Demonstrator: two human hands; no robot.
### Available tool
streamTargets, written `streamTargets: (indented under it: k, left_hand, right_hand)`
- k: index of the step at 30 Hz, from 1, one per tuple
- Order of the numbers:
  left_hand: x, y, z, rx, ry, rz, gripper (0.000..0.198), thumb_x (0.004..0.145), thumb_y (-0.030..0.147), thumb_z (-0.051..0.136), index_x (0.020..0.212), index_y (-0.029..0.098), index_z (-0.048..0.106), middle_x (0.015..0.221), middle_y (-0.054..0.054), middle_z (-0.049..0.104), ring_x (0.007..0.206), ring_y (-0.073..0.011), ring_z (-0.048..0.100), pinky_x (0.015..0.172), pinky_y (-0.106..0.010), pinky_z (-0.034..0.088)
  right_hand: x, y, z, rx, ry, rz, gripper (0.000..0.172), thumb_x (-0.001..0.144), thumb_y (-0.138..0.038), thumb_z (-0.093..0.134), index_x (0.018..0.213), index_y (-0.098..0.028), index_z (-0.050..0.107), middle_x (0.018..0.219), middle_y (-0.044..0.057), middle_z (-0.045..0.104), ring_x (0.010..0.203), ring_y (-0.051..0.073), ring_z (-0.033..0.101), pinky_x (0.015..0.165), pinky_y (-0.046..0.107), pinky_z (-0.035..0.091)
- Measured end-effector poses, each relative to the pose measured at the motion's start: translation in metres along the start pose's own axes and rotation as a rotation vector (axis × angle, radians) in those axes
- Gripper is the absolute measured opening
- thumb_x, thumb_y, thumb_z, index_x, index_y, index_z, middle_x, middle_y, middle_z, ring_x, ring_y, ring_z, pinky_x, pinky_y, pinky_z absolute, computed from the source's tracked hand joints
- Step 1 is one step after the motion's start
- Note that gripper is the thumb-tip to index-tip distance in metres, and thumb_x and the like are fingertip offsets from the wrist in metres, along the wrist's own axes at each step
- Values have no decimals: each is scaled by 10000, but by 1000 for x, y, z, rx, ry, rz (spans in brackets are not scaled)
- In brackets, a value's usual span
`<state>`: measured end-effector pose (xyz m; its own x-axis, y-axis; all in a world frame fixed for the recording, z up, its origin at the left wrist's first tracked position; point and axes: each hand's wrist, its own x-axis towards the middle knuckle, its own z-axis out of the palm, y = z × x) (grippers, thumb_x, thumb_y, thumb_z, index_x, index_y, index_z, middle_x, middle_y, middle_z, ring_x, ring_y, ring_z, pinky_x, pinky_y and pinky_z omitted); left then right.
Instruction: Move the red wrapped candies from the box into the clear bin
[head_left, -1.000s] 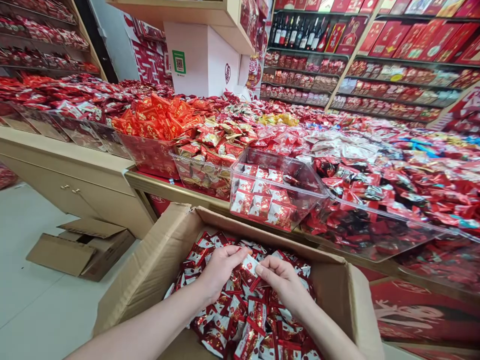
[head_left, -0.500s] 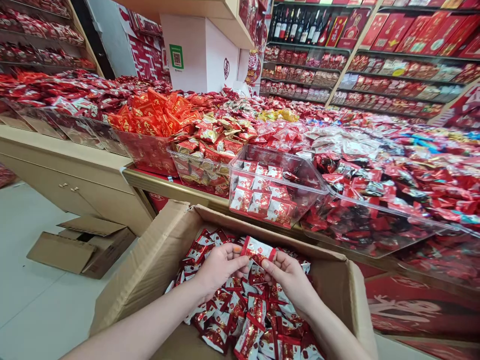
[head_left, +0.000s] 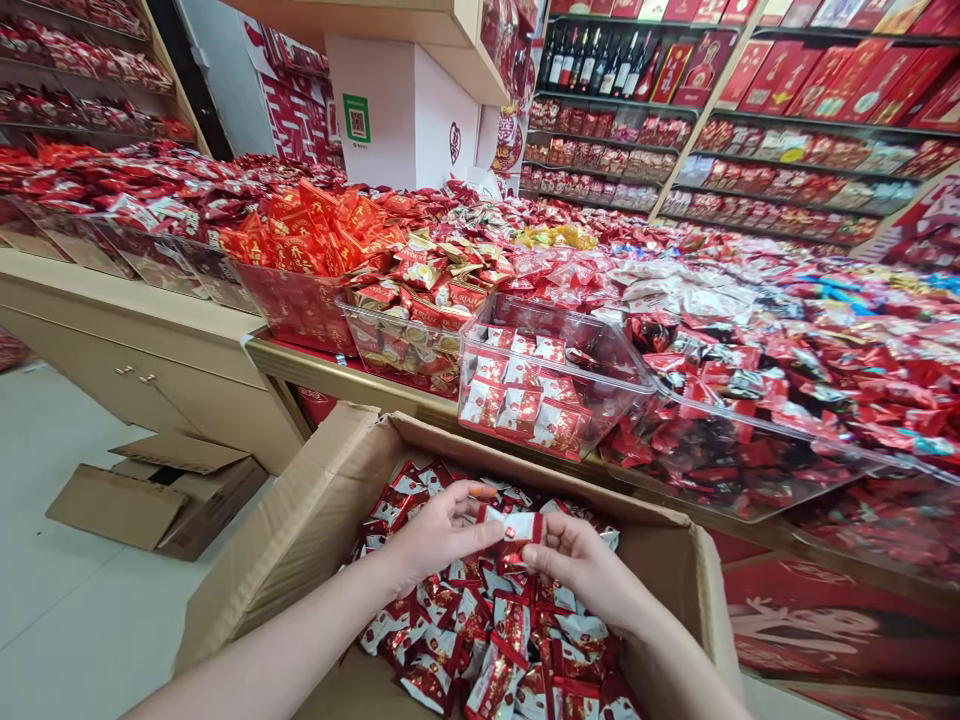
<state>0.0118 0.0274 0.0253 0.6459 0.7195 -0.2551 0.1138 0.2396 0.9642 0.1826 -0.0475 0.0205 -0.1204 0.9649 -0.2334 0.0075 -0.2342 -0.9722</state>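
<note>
A red-and-white wrapped candy (head_left: 519, 526) is held between my two hands over an open cardboard box (head_left: 259, 545). My left hand (head_left: 448, 532) has its thumb and fingers closed on the wrapper's left end. At the right end, my right hand (head_left: 577, 556) pinches the same wrapper between thumb and curled fingers. Below them, many loose candies (head_left: 511, 620) in matching wrappers lie heaped in the box. Just beyond its far wall stands a clear plastic bin (head_left: 619, 405), partly filled with neat rows of similar candies (head_left: 517, 405).
Bins of red-orange packets (head_left: 300, 235) and durian candies (head_left: 420, 290) stand left of the clear bin, and dark red candies (head_left: 720, 400) to its right. A smaller open carton (head_left: 202, 500) sits on the floor at left. Shelves with wine bottles (head_left: 600, 62) line the back wall.
Both hands have lowered the candy slightly and turned it, so its white part now faces up between my fingers. The camera view has shifted a little.
</note>
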Motion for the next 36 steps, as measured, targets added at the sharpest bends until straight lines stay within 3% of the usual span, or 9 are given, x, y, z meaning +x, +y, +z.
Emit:
streamTargets:
  k: [3,6,12,19,25,29,33,36]
  left_hand:
    - [-2,-4,2,125,-62,-22,378,617,366,633,906,125,596,745,-30,631,684,-151,555,631,-257,416]
    - [-5,-5,3,170,-27,-71,411,590,412,638,885,127,623,757,-32,643,705,-168,552,648,-263,407]
    - [-8,-2,0,131,-21,-150,388,554,392,669,835,125,642,789,-31,646,777,-189,544,719,-277,379]
    - [-7,-1,7,-68,43,-146,340,557,390,677,787,140,665,726,-14,653,724,-166,542,726,-270,358]
    - [-7,-3,11,-223,4,-104,317,581,380,675,767,130,618,710,-19,635,692,-150,545,677,-261,376]
    - [-10,-1,13,-155,-33,-76,332,545,321,709,785,124,591,741,-24,637,739,-176,555,680,-268,388]
    - [-13,2,16,-203,-3,-27,295,572,299,697,769,124,566,744,-16,627,725,-155,549,681,-260,396]
    - [-14,6,14,-275,-48,2,299,603,293,681,810,143,525,798,-17,605,717,-135,539,635,-247,410]
  right_hand:
    - [0,6,7,-204,25,-58,281,705,-445,543,722,-164,528,620,-16,472,571,103,402,524,208,317]
    - [1,9,10,-392,117,-120,335,765,-449,451,598,-158,460,564,-34,362,556,95,327,513,204,277]
    - [2,7,8,-528,134,-174,371,793,-426,410,541,-155,390,549,-39,305,545,87,286,501,205,234]
    - [6,9,13,-390,249,-171,391,760,-474,438,552,-144,467,528,-34,312,527,89,297,490,205,273]
    - [11,14,21,94,205,-91,356,606,-492,614,723,-166,531,582,-20,460,491,89,407,426,194,370]
    - [10,12,16,138,190,-85,290,648,-421,619,664,-155,505,525,-33,484,429,65,422,438,194,373]
    - [9,9,15,175,183,-107,306,625,-414,642,745,-160,522,584,-25,524,436,69,446,443,199,380]
    - [4,-2,19,46,156,-155,276,676,-403,600,810,-167,548,676,8,559,557,112,507,532,225,423]
